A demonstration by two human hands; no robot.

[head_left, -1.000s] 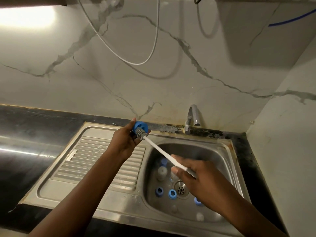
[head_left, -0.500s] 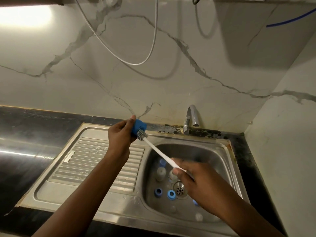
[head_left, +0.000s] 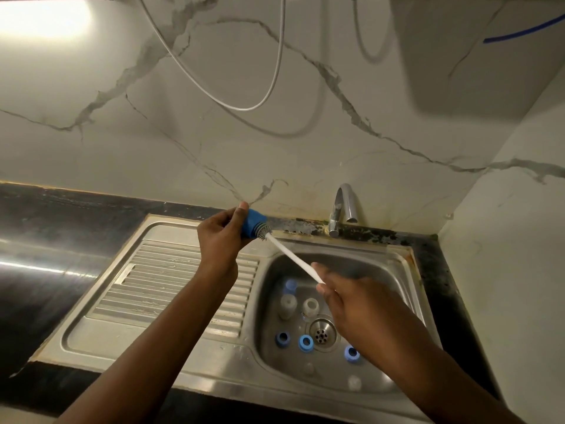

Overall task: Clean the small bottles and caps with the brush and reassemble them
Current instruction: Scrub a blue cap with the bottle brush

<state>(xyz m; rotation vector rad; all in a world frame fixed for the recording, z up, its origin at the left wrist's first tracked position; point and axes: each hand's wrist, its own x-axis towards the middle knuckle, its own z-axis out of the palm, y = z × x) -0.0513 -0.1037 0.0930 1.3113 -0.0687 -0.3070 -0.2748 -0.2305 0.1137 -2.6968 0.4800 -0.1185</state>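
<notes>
A blue cap is gripped by the left hand just above the centre of the frame, over the back edge of the sink; thumb and fingers are curled round it and its open end is turned to the right. The grey bristle head of the brush is seen at the cap's mouth, and how far it reaches inside cannot be told. The white handle runs down to the right, where its lower end is pinched in the curled fingers of the right hand, held over the basin.

In the basin, at centre right, two pale small bottles are set side by side above the drain. A blue piece lies just behind them. Two blue caps lie left of the drain, open side up, and a third blue cap is partly covered by the right wrist. Two pale small pieces are blurred near the front wall of the basin. The right part of the basin is hidden by the right hand and forearm.

The ribbed drainboard at centre left is crossed by the left forearm. A chrome tap stands behind the basin. Black counter is seen to the left, a veined marble wall behind it, a white cable looped at the top, and a blue tube at the upper right.
</notes>
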